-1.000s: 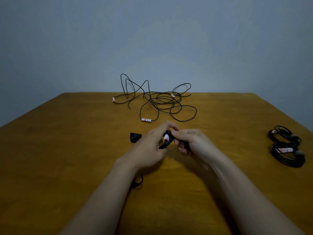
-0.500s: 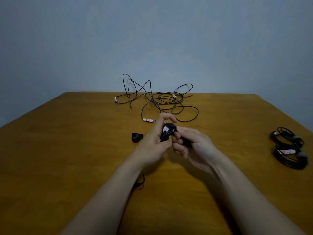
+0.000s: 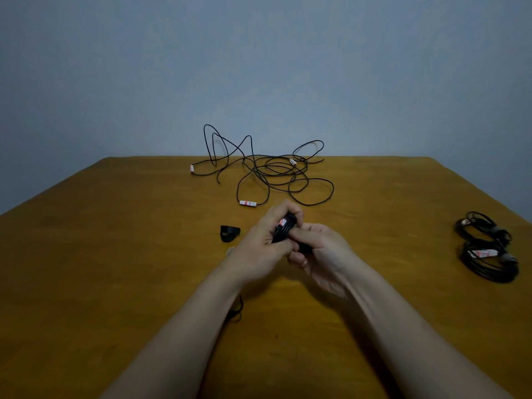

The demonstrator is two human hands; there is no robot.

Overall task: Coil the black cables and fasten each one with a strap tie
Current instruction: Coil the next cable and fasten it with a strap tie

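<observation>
A coiled black cable (image 3: 283, 230) with a red-and-white label sits between both hands above the middle of the wooden table (image 3: 115, 254). My left hand (image 3: 260, 243) wraps its fingers over the top of the coil. My right hand (image 3: 319, 251) grips the coil from the right and below, thumb across it. A loop of the same cable (image 3: 236, 312) hangs out under my left forearm. A black strap tie (image 3: 229, 232) lies on the table just left of my left hand. Most of the coil is hidden by the fingers.
A tangle of loose black cables (image 3: 273, 171) with red-and-white labelled ends lies at the table's far edge. Two coiled, tied cables (image 3: 486, 246) lie near the right edge. A grey wall stands behind the table.
My left fingers have curled further over the top of the coil, and my right hand has turned palm-up beneath it. Both hands have shifted slightly away from me.
</observation>
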